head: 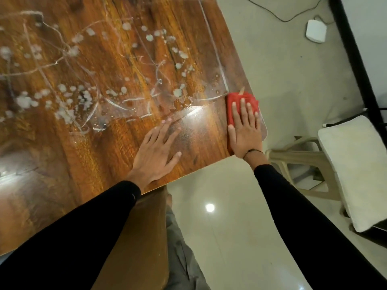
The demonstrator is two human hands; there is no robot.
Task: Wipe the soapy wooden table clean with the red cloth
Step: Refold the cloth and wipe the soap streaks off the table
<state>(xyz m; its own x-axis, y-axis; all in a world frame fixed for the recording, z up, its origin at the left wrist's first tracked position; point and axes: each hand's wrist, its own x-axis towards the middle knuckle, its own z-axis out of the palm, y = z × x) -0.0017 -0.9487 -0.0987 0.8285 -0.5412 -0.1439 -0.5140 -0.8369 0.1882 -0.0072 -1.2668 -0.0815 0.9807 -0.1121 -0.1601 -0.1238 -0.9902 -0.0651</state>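
While one wooden table [100,147] fills the left and centre of the head view, one pale tiled floor [240,227] occupies the right. Soap foam [83,99] lies on the tabletop in many white blobs and thin streaks, concentrated across the far and left areas; the strip nearest the table's right corner appears glossy with little foam. One plastic chair [293,162] with one white cushion [354,170] stands on the floor, right of the table. One white box-shaped device [316,31] with a cable lies on the floor farther away. Two black sleeves are visible. One left hand [157,151] rests flat on the tabletop, fingers straight and spread, holding nothing. One right hand [245,130] presses flat, fingers extended, on one folded red cloth [232,105] at the table's right edge near the corner.
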